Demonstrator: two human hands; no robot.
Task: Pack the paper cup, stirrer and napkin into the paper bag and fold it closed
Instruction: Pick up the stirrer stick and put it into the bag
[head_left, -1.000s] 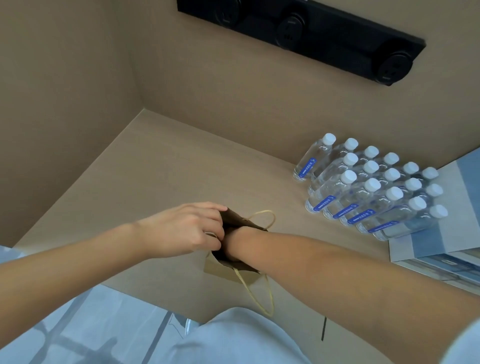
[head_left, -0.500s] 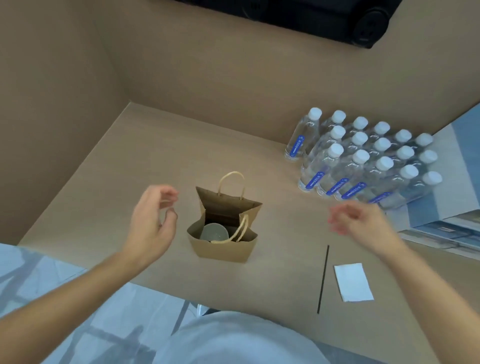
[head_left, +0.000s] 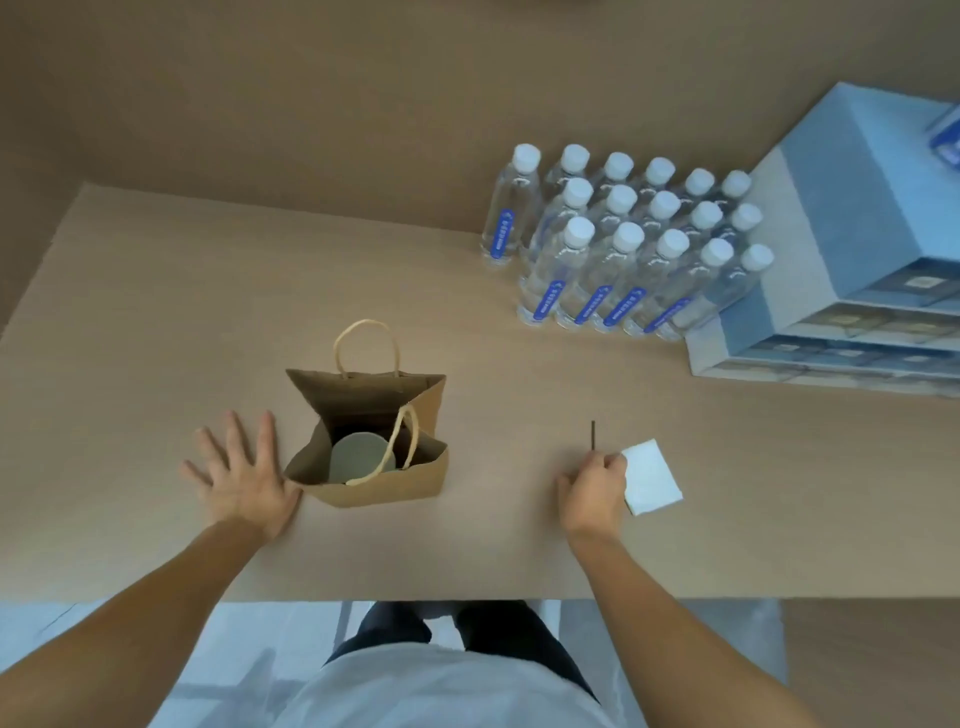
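Left hand (head_left: 241, 480) lies flat, released, against the paper bag (head_left: 371, 441), probably steadying it. Right hand (head_left: 595, 491) pinches the stirrer (head_left: 592, 434) beside the napkin (head_left: 652, 477).

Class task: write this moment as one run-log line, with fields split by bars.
paper cup: in paper bag | bag: open | left hand: flat beside bag | right hand: closing on stirrer | napkin: on table

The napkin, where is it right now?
In the head view the napkin lies flat on the table, right of the paper bag, touching the right hand beside the stirrer.
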